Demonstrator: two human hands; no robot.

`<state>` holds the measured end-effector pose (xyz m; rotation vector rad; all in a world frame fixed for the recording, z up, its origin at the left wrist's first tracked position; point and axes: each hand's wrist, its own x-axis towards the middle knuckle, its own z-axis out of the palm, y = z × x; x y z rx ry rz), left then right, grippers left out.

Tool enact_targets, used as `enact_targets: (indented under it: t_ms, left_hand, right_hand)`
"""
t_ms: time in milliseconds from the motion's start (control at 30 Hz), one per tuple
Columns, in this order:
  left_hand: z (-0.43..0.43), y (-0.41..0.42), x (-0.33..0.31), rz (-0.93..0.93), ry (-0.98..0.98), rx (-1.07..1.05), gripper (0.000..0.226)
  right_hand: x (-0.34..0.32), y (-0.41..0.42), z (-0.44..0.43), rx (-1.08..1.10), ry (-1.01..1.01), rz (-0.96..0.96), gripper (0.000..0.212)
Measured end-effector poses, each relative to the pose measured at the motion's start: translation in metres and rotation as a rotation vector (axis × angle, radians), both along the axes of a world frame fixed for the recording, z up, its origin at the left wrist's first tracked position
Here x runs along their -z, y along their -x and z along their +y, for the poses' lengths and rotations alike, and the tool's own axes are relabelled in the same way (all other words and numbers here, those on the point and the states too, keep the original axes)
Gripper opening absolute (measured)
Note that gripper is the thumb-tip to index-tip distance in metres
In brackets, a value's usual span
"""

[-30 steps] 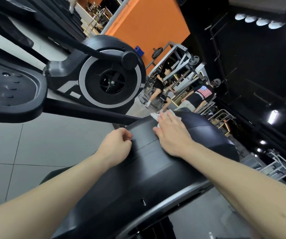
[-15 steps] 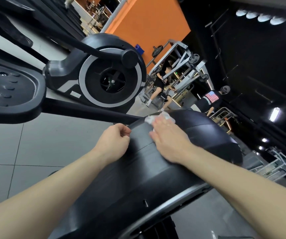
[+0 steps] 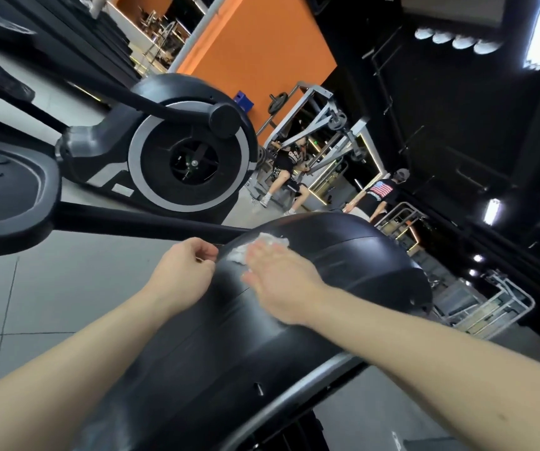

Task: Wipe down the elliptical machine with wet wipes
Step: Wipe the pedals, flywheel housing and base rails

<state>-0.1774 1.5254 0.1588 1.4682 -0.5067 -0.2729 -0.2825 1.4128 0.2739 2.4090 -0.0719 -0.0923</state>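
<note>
Wipe [image 3: 270, 239] under flat right hand [image 3: 281, 284]

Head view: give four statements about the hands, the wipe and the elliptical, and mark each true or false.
1. The right hand presses a white wipe with flat fingers onto the black housing. True.
2. The left hand holds the wipe. False: its fingers are curled just beside the wipe, near the housing's edge, and nothing shows in them. The wipe lies under the right hand.
3. The wipe lies on the foot pedal. False: the wipe is on the housing, and the pedal is off to the left, apart from both hands.
4. A flywheel with a grey ring stands beyond the hands. True.
</note>
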Motion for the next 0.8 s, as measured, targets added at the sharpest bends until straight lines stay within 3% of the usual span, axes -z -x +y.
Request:
enact_targets:
  t_ms: [100,200,300,333,467,600,667,800]
  left_hand:
    - [0.002,0.002,-0.001,0.003,-0.016,0.018,0.024]
    - [0.006,0.003,-0.003,0.0,-0.009,0.016,0.023]
    - [0.008,0.004,-0.003,0.013,-0.004,0.023,0.023]
    - [0.009,0.004,-0.003,0.009,-0.007,0.026,0.024]
    - [0.011,0.007,-0.006,-0.001,-0.021,0.029,0.025]
    - [0.008,0.011,-0.009,-0.007,-0.014,0.034,0.027]
    - [0.008,0.012,-0.009,-0.002,-0.014,0.041,0.026]
    - [0.01,0.012,-0.006,-0.006,-0.02,0.051,0.026]
  right_hand:
    - [-0.056,-0.014,-0.038,0.12,0.066,-0.188,0.036]
    - [-0.042,-0.016,-0.044,0.236,-0.018,-0.298,0.041]
    - [-0.007,-0.004,-0.031,0.131,-0.062,-0.167,0.066]
    - [-0.017,-0.003,-0.033,0.105,-0.027,-0.132,0.066]
    - [-0.038,-0.007,-0.047,0.166,-0.004,-0.243,0.079]
    - [-0.026,-0.003,-0.045,0.095,0.006,-0.127,0.071]
    - [-0.047,-0.009,-0.05,0.181,0.016,-0.225,0.062]
    - [-0.03,0.001,-0.044,0.106,-0.089,-0.119,0.067]
